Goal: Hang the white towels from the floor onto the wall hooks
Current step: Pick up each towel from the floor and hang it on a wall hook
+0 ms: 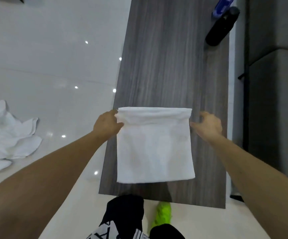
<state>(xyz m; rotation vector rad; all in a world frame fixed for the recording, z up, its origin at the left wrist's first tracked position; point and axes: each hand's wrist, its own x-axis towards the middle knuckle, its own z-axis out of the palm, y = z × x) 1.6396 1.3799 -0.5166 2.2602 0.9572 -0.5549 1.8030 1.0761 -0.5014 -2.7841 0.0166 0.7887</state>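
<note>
A white towel (pixel 155 149) hangs flat against a grey wood-grain panel (pixel 165 57), its top edge folded over; no hook shows. My left hand (pixel 107 125) pinches the towel's top left corner between thumb and fingers. Just off the towel's top right edge is my right hand (pixel 207 125), fingers loosely curled, thumb tip at the edge and holding nothing that I can see. Several more white towels (pixel 8 140) lie crumpled on the glossy white floor at the left.
A black cylindrical object (pixel 222 26) and a blue item (pixel 223 6) sit at the panel's top right. A grey cabinet (pixel 277 109) stands to the right. My green shoe (pixel 163 214) is at the panel's base.
</note>
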